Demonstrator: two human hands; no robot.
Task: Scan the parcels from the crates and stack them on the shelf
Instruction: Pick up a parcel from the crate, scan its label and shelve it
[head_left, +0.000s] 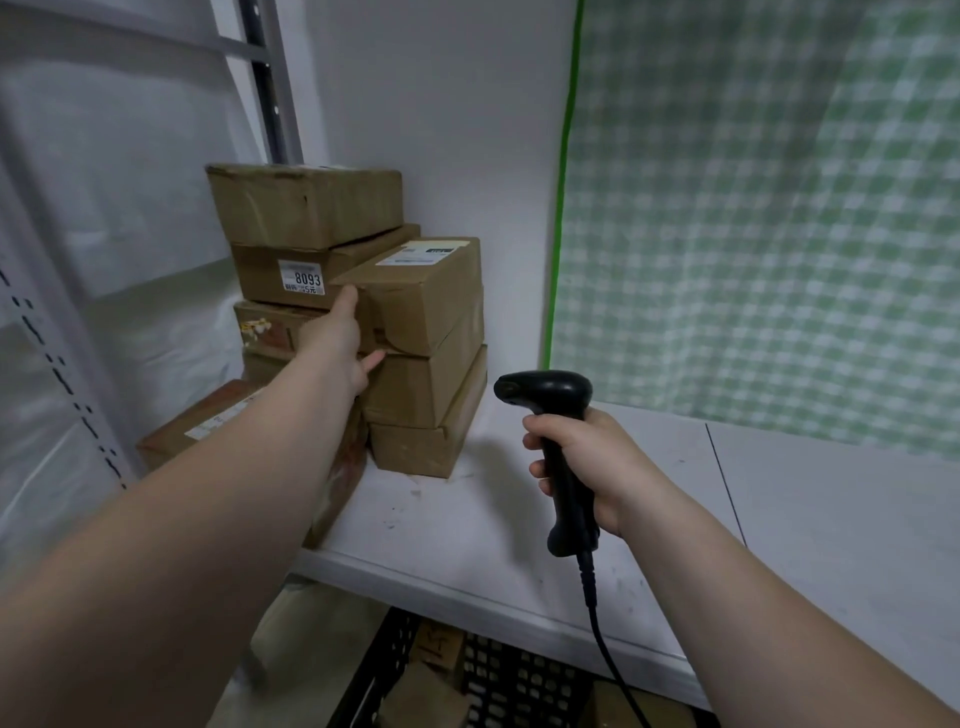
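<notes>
The fingers (347, 304) of the left hand (335, 343) span the near end of a brown parcel (431, 291): one digit reaches up to its top corner and another (375, 358) tucks under its bottom edge, so the end is pinched between them. The other digits are hidden behind the hand.

This parcel sits on top of the shorter stack on the white shelf (467, 519), touching the taller stack (306, 208) on its left. It lies ahead and to the right of the left fingers. Its long axis runs away from the person toward the back wall, with a white label (421, 252) on the far end of its top.

The left hand is the one on it. The right hand (592, 462) is well apart to the right, its fingers wrapped round the handle of a black scanner (563, 447) whose head faces left toward the stacks.

The parcel looks seated, so the likely next move is to let go and draw the hand straight back along that axis, down toward the black crate (395, 670) below the shelf.
</notes>
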